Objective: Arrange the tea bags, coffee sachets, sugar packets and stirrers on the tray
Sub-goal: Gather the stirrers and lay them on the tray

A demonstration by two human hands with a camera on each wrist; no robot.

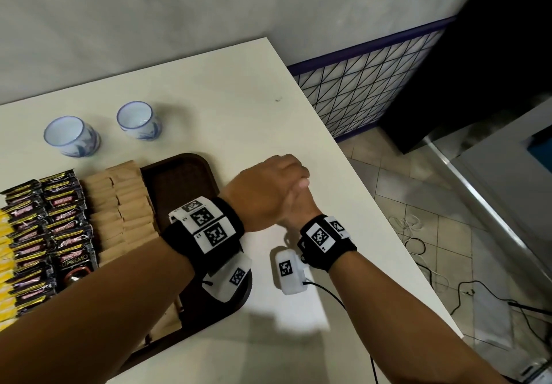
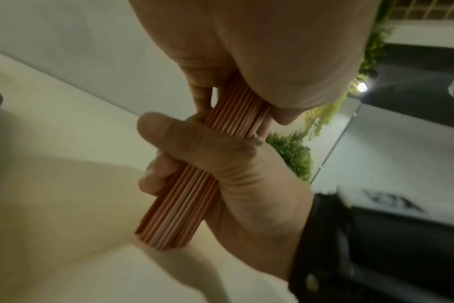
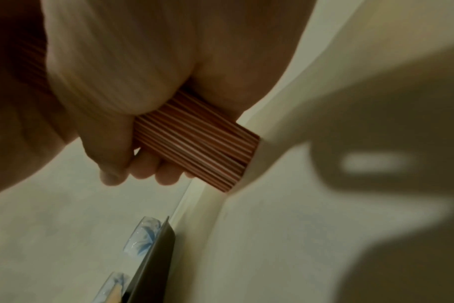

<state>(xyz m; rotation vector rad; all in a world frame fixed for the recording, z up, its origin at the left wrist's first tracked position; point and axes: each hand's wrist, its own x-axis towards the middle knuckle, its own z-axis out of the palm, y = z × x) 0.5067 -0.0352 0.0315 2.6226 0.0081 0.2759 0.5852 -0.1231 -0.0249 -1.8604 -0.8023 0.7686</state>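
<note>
A bundle of thin brown stirrers point(image 2: 184, 196) stands upright with its lower end on the white table point(image 1: 239, 100), just right of the dark brown tray point(image 1: 179, 180). My left hand point(image 1: 265, 189) grips the upper part of the bundle, and my right hand point(image 1: 298, 203) is wrapped round it lower down. In the head view the hands hide the stirrers. The right wrist view shows the stirrers point(image 3: 194, 143) sticking out below my right hand point(image 3: 117, 71). On the tray lie rows of brown paper packets point(image 1: 125, 207), black coffee sachets point(image 1: 59, 219) and yellow packets point(image 1: 6, 249).
Two white-and-blue cups point(image 1: 71, 135) point(image 1: 139, 120) stand on the table behind the tray. The table's right edge point(image 1: 373, 204) runs close to my hands, with tiled floor and loose cables point(image 1: 418, 243) beyond it. A wall backs the table.
</note>
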